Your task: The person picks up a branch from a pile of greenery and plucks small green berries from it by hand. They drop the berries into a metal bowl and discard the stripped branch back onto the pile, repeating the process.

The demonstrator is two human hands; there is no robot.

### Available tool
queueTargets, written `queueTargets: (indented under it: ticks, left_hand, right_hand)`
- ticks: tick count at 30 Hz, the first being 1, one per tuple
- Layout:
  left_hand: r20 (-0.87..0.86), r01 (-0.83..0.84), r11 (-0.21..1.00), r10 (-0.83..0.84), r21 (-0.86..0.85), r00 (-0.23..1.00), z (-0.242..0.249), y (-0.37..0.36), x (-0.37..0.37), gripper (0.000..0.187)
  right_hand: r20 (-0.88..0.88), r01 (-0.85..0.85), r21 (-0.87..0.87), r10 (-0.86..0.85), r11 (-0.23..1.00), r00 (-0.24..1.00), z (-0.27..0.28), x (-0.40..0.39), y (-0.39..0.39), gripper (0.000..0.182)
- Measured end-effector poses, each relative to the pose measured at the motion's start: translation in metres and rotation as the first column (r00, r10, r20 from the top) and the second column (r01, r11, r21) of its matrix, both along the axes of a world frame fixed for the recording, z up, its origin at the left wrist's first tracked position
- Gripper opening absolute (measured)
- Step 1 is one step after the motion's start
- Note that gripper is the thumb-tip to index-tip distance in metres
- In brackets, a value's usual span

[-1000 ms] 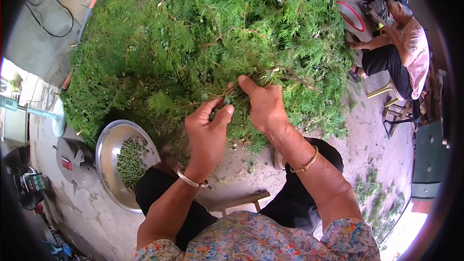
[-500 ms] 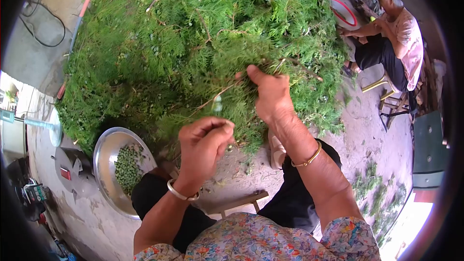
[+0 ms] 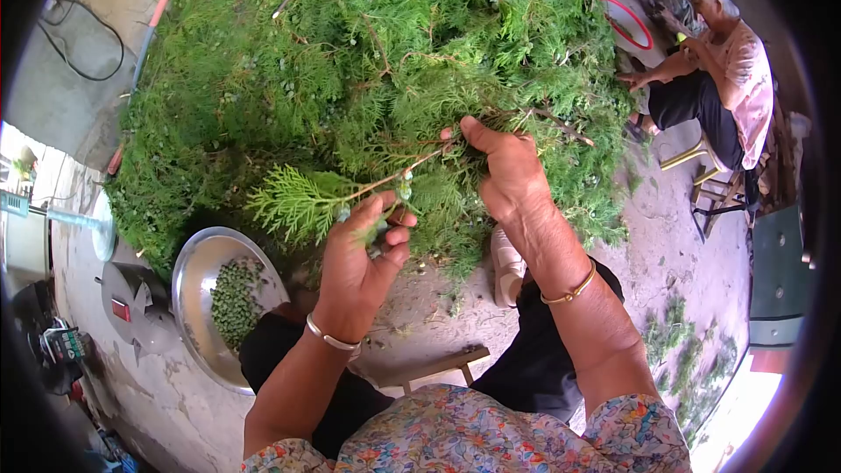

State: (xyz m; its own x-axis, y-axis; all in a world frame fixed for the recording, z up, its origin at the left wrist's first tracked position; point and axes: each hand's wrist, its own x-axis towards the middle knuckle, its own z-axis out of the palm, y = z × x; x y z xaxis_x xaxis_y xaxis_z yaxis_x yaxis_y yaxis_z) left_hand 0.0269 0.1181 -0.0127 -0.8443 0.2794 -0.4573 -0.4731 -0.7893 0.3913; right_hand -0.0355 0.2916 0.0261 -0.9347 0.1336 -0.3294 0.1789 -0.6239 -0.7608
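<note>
My right hand [image 3: 511, 171] is closed around the stem of a leafy evergreen branch [image 3: 385, 182], which stretches leftward over the heap. Small pale-green berry-like cones [image 3: 405, 177] hang from this branch near its middle. Just below them is my left hand [image 3: 359, 258], palm up with curled fingers. Some green cones [image 3: 378, 232] show blurred between its thumb and fingers. To the lower left, a round metal basin [image 3: 194, 285] holds a pile of similar green cones [image 3: 235, 302].
A large heap of evergreen branches [image 3: 289, 61] fills the space ahead. At the right another person [image 3: 731, 70] sits on a stool by the heap, near a red-rimmed basin [image 3: 626, 24]. A metal canister [image 3: 131, 311] stands left of the metal basin. Loose sprigs [image 3: 688, 355] lie on the floor at right.
My left hand has turned palm up and risen slightly to the branch's cones. The branch, blurred before, now shows clearly. My right hand has shifted slightly right, still gripping it.
</note>
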Motion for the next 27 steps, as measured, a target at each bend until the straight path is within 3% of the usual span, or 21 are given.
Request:
queueTargets:
  ticks: [1,3,4,7,9,11,14,16,18,21,23,26,27]
  left_hand:
    - [0.001,0.0,1.0,0.0,-0.001,1.0,-0.002,0.001,-0.001,0.025]
    - [-0.103,0.113,0.975,-0.095,0.193,0.99,-0.003,0.004,-0.003,0.032]
    - [-0.076,0.16,0.956,-0.146,0.245,0.986,0.0,0.002,-0.003,0.037]
    - [-0.227,0.271,0.934,-0.219,0.232,0.949,0.01,0.006,-0.003,0.041]
    - [-0.19,0.285,0.92,-0.239,0.27,0.952,0.015,0.006,0.0,0.037]
    - [-0.053,0.123,0.991,-0.119,0.062,0.991,0.017,0.008,0.004,0.034]
    - [-0.094,0.187,0.976,-0.177,0.11,0.98,0.007,0.003,0.002,0.03]
    - [-0.132,0.191,0.97,-0.171,0.151,0.976,-0.001,-0.001,0.007,0.027]
    - [0.015,0.023,0.998,-0.024,0.053,1.0,-0.006,-0.007,0.017,0.023]
    - [0.064,0.096,0.994,-0.092,-0.058,0.994,0.003,-0.009,0.01,0.024]
    - [0.068,0.065,0.997,-0.063,-0.031,0.996,0.007,-0.008,0.015,0.028]
    - [0.032,0.061,0.998,-0.061,0.014,0.998,0.014,-0.008,0.018,0.033]
    - [-0.072,0.099,0.993,-0.104,-0.07,0.992,0.019,-0.008,0.017,0.032]
  right_hand:
    - [-0.016,-0.031,-0.01,0.03,0.999,0.999,0.0,0.002,-0.001,0.014]
    - [-0.061,-0.069,0.025,0.071,0.997,0.996,-0.004,0.004,-0.004,0.015]
    - [-0.104,-0.106,0.063,0.112,0.992,0.988,-0.005,0.005,-0.005,0.016]
    - [-0.029,-0.138,0.061,0.14,0.989,0.99,0.001,0.008,-0.006,0.017]
    - [-0.028,-0.146,0.078,0.149,0.986,0.989,0.001,0.007,-0.005,0.017]
    - [-0.016,-0.123,0.08,0.124,0.989,0.992,0.005,0.008,-0.006,0.017]
    - [-0.106,-0.047,0.126,0.06,0.991,0.993,-0.001,0.004,-0.003,0.015]
    - [-0.074,0.026,0.116,-0.017,0.993,0.997,0.006,0.0,0.005,0.014]
    - [-0.093,0.161,0.064,-0.154,0.985,0.984,0.007,-0.01,0.02,0.014]
    - [-0.117,0.178,0.078,-0.168,0.981,0.979,0.017,-0.01,0.026,0.015]
    - [-0.106,0.158,0.091,-0.148,0.983,0.983,0.014,-0.008,0.027,0.015]
    - [-0.111,0.122,0.105,-0.11,0.987,0.988,0.011,-0.009,0.026,0.015]
    - [-0.122,0.122,0.104,-0.109,0.987,0.986,0.011,-0.009,0.026,0.014]
